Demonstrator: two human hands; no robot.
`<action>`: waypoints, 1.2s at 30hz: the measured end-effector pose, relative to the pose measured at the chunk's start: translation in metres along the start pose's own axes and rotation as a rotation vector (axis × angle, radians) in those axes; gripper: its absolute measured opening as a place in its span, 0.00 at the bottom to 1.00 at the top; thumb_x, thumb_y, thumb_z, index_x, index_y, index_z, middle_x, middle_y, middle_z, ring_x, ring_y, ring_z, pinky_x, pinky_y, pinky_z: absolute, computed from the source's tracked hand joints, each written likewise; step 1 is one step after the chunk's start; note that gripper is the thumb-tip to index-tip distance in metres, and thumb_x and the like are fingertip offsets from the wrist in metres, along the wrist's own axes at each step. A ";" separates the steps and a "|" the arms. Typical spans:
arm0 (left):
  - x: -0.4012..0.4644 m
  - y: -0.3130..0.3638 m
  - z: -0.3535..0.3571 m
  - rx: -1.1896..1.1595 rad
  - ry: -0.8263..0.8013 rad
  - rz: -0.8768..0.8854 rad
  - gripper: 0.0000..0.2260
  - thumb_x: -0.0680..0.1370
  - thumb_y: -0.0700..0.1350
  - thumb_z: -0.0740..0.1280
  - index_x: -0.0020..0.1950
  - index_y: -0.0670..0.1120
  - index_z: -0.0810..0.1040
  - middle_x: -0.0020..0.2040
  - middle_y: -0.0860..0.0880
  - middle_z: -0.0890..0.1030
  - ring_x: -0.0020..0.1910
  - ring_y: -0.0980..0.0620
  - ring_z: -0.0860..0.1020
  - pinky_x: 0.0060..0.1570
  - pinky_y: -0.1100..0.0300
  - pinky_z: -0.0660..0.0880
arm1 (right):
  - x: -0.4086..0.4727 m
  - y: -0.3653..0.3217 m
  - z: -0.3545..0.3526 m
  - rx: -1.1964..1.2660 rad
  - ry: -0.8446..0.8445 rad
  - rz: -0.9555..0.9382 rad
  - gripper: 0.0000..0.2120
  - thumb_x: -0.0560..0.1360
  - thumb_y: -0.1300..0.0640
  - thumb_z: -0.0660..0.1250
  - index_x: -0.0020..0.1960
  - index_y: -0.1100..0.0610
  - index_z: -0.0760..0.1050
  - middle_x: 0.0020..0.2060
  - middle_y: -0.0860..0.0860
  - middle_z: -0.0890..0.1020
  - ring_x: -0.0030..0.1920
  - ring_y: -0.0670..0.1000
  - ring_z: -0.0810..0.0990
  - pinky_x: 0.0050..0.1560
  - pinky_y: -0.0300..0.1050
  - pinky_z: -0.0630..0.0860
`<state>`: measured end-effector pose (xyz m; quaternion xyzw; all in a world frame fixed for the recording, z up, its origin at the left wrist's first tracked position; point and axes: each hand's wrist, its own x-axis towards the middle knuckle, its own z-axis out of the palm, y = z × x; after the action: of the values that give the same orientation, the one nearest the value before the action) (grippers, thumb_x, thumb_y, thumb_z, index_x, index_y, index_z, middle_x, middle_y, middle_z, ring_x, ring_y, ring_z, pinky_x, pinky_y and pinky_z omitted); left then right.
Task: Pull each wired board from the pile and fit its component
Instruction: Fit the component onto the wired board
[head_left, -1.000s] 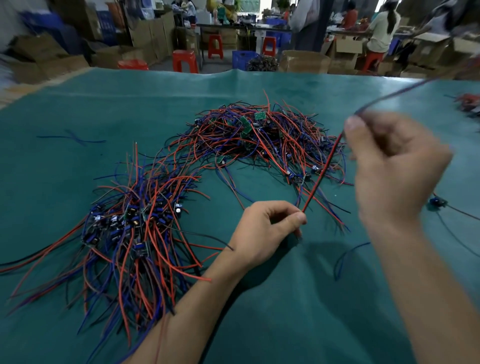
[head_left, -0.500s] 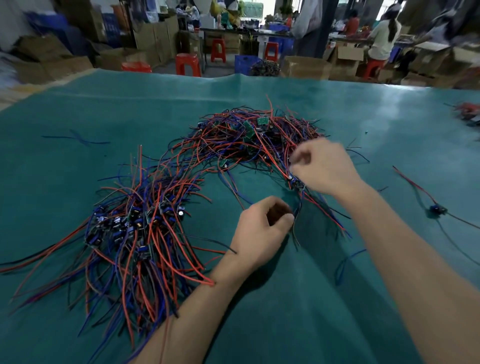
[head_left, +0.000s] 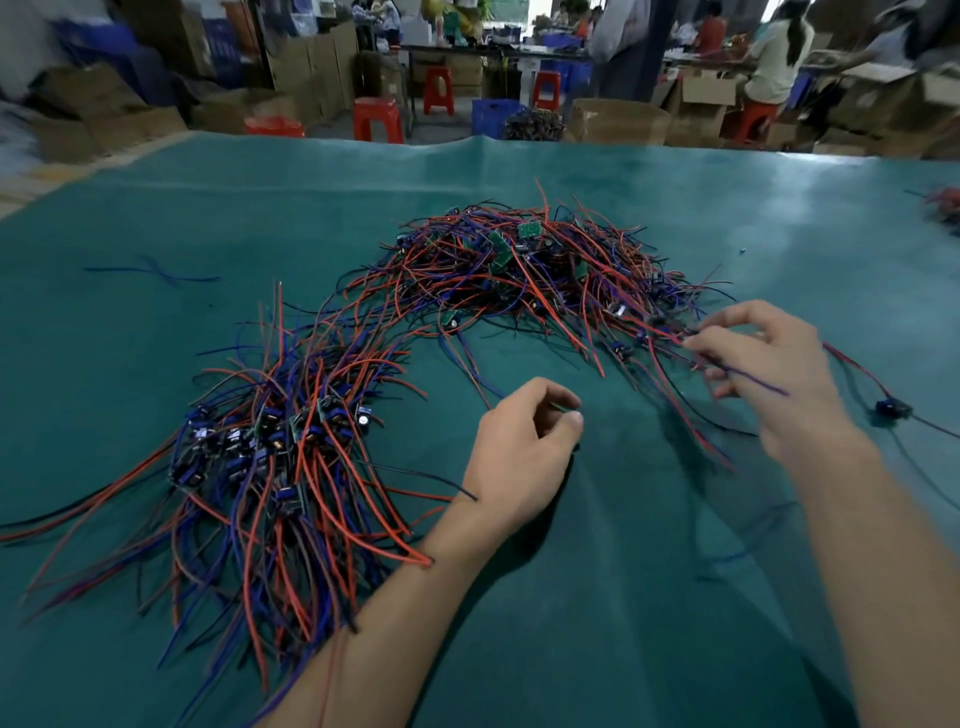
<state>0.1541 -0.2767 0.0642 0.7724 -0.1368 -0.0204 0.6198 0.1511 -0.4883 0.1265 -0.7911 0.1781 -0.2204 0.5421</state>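
Note:
A tangled pile of wired boards (head_left: 519, 270) with red, blue and black leads and small green boards lies at the table's middle. A second pile (head_left: 270, 441) with dark components spreads out at the near left. My right hand (head_left: 769, 374) is at the far pile's right edge and pinches a few of its wires (head_left: 691, 343); a blue lead crosses its fingers. My left hand (head_left: 524, 447) rests on the cloth between the piles, fingers curled, thumb and forefinger pinching a small greenish part (head_left: 563, 409) that is mostly hidden.
One single wired board (head_left: 891, 408) lies alone on the teal cloth (head_left: 623, 597) to the right of my right hand. Loose blue wires (head_left: 156, 273) lie far left. More wires (head_left: 943, 205) sit at the right edge. Boxes, red stools and people stand beyond the table.
My right hand let go of the red-wired board, which now lies at the right, came down from its raised position to the far pile and took hold of wires there. My left hand stayed put.

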 end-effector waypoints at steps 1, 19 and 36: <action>0.000 0.000 0.000 -0.010 -0.001 -0.003 0.03 0.79 0.41 0.67 0.51 0.48 0.80 0.42 0.47 0.85 0.44 0.48 0.84 0.44 0.51 0.78 | -0.006 -0.002 -0.003 0.056 0.037 -0.008 0.08 0.67 0.62 0.75 0.38 0.51 0.77 0.31 0.55 0.78 0.31 0.53 0.71 0.32 0.45 0.67; -0.004 0.008 -0.004 -0.029 -0.036 0.085 0.17 0.80 0.54 0.60 0.43 0.43 0.78 0.33 0.54 0.77 0.33 0.53 0.72 0.35 0.52 0.71 | -0.066 0.006 0.049 0.405 -0.427 0.112 0.11 0.70 0.69 0.75 0.50 0.58 0.79 0.37 0.54 0.84 0.35 0.48 0.80 0.35 0.40 0.75; -0.001 -0.001 -0.004 -0.009 -0.042 0.029 0.10 0.84 0.37 0.59 0.48 0.40 0.78 0.31 0.53 0.73 0.27 0.57 0.67 0.31 0.60 0.64 | -0.058 0.006 0.053 0.425 -0.403 0.133 0.06 0.74 0.64 0.74 0.50 0.59 0.83 0.34 0.55 0.81 0.28 0.50 0.77 0.27 0.40 0.74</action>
<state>0.1541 -0.2722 0.0644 0.7671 -0.1608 -0.0284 0.6203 0.1308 -0.4184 0.0952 -0.6743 0.0683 -0.0555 0.7332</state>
